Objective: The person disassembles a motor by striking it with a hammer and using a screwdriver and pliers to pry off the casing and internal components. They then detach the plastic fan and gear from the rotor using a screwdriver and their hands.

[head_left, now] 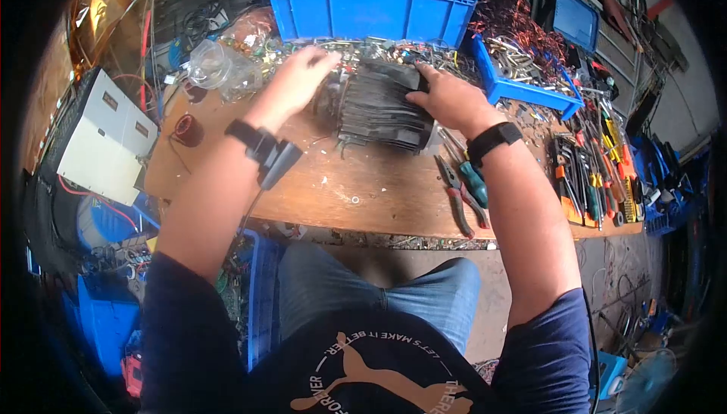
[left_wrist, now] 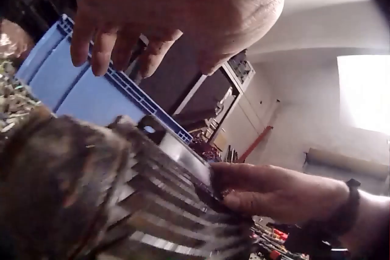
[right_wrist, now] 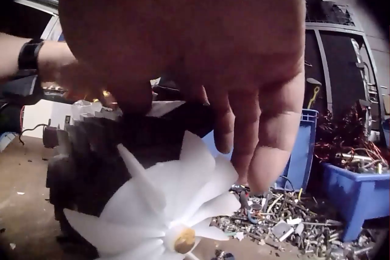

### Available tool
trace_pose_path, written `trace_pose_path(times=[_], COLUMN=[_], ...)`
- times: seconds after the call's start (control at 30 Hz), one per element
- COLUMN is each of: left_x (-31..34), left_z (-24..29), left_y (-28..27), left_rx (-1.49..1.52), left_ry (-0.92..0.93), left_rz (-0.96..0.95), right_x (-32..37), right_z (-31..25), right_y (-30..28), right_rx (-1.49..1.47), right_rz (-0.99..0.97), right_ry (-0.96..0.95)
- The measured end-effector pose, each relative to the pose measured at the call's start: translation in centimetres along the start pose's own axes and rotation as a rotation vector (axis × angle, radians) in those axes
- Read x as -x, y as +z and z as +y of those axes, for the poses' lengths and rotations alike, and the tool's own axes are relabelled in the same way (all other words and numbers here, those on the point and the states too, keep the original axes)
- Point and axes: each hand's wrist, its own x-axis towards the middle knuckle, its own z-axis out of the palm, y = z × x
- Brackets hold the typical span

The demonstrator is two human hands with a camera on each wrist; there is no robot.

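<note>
A dark electric motor [head_left: 382, 107] with a ribbed housing lies on the wooden bench in front of me. The right wrist view shows a white plastic fan [right_wrist: 173, 211] at its end. My right hand [head_left: 458, 100] grips the motor's upper right end, thumb on the ribs and fingers over the far edge. Off the motor's left end, my left hand [head_left: 303, 77] hovers with nothing held. Its fingers [left_wrist: 103, 53] hang loosely extended in the left wrist view. Pliers with red handles [head_left: 462, 202] and a green-handled screwdriver [head_left: 473, 183] lie by my right forearm.
A large blue bin [head_left: 371, 13] stands behind the motor amid scattered metal scraps. Another blue bin [head_left: 530, 96] at the right holds metal pieces and copper wire. Several hand tools [head_left: 594, 172] line the bench's right side. A reddish coil [head_left: 188, 130] sits at the left.
</note>
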Motion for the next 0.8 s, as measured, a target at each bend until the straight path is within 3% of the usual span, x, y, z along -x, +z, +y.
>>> trace_pose_path(times=[0.07, 0.23, 0.33, 0.47, 0.57, 0.67, 0.8], left_x=[1.2, 4.8, 5.4, 5.6, 5.4, 4.5, 4.9], left_z=[-3.6, -4.5, -4.9, -4.2, -4.2, -5.0, -4.4], left_y=[-0.5, 0.5, 1.3, 1.8, 1.7, 2.9, 3.2], left_rx=[0.043, -0.058, 0.047, 0.583, 0.687, 0.837, 0.929], left_ry=[-0.059, -0.174, -0.198, -0.431, -0.444, -0.515, -0.443], left_rz=[-0.027, 0.036, 0.021, -0.037, -0.171, -0.175, -0.178], right_x=[-1.2, -3.0, -2.7, -2.6, -2.3, -1.7, 1.0], right_z=[0.7, 1.9, 1.7, 2.1, 1.5, 1.9, 3.1], right_y=[-0.2, -0.5, -0.4, 0.4, 0.1, 0.9, 1.8], right_rx=[-0.046, -0.058, -0.108, -0.186, -0.155, -0.057, -0.26], right_rz=[-0.037, -0.1, -0.119, -0.057, -0.018, 0.105, 0.198], right_ry=[-0.015, -0.107, -0.079, -0.086, -0.037, 0.004, 0.153])
